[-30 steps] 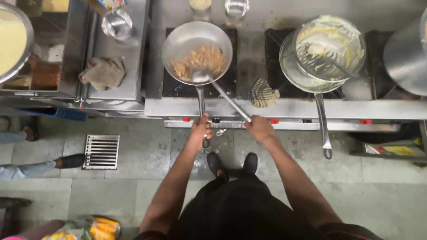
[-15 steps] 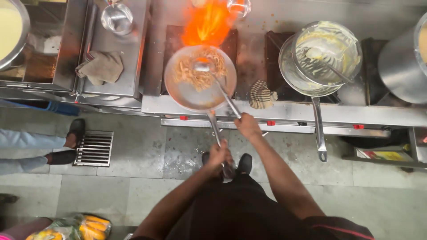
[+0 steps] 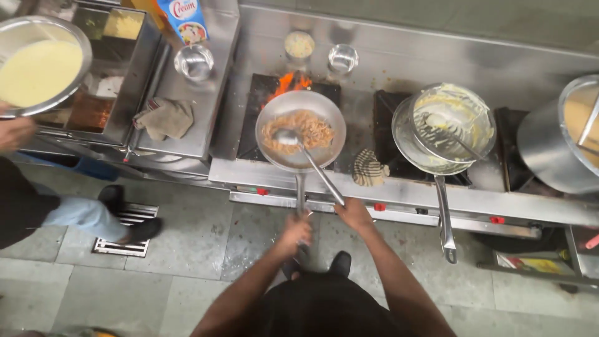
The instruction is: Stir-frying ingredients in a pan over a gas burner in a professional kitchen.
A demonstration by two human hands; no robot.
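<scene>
While flame licks up behind the pan [image 3: 301, 130], left hand [image 3: 294, 229] is wrapped tight round the pan handle, fingers fully curled. Right hand [image 3: 354, 214], just beside it, is closed on the ladle [image 3: 310, 161] shaft; ladle bowl sits in the noodles [image 3: 298, 130], ahead of both hands over the burner. To the right of right hand: striped cloth [image 3: 369, 168] on stove edge, then 2nd pan [image 3: 444, 131] w/ whisk. Far left, another person's hand holds a bowl of yellow batter [image 3: 38, 65]. Rag [image 3: 165, 117] lies up-left.
</scene>
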